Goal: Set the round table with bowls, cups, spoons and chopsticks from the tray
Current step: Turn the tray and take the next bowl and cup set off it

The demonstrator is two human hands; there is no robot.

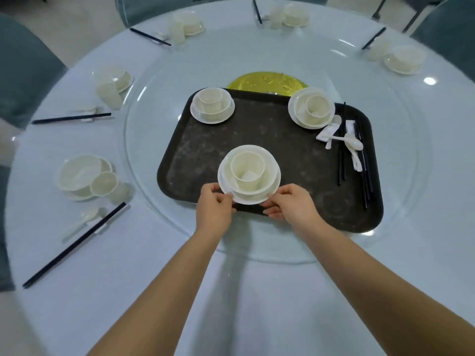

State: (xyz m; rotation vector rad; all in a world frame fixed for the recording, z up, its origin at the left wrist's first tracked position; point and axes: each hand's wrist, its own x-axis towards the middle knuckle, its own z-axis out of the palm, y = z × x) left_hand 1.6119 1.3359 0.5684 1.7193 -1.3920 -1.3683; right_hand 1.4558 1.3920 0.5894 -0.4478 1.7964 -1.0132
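1. Forearms reach forward side by side over the round table [257, 291].
2. Left hand [214, 208] and right hand [290, 205] each pinch the near rim of a saucer [248, 200], thumbs on top, fingers curled beneath.
3. That saucer carries a bowl [267, 186] with a cup [247, 170] nested inside, at the near edge of the dark tray [257, 134].
4. Farther back on the tray stand two more stacked sets [212, 105], with spoons [353, 142] and chopsticks [366, 176] at the right.

Tray [257, 140]: dark plastic, matt, scuffed and mottled. Bowls [248, 181], cups [247, 168], spoons [354, 143]: cream-white plastic, smooth, slight sheen. Chopsticks [74, 244]: black, smooth. Turntable [154, 80]: clear glass, glossy, reflecting lights. Tabletop [257, 291]: white cloth, matt. Centre disc [267, 79]: gold, shiny.
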